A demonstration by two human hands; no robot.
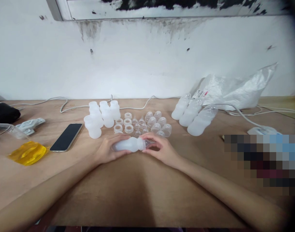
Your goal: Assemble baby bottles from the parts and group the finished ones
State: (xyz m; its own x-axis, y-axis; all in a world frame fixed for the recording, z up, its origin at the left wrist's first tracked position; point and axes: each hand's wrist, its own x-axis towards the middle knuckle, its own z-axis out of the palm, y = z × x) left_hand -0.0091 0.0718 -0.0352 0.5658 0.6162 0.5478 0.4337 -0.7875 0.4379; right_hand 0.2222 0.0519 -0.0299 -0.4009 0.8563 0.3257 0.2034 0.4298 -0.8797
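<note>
A frosted baby bottle (128, 145) lies sideways between my two hands, just above the wooden table. My left hand (107, 149) is wrapped round its body. The fingers of my right hand (160, 146) close on the collar end, where a clear nipple points right. Behind the bottle are several white collar rings (129, 128), several clear nipples (138, 132) and several clear domed caps (166, 129). Open frosted bottle bodies (94, 127) stand in a group at the back left. Three capped bottles (197, 124) stand at the back right.
A phone (66, 137) lies left of my hands, near a clear container with yellow contents (29, 152). A plastic bag (234, 90) leans by the wall at the right, with white cables (147, 104) along the back. A pixelated area covers the right side.
</note>
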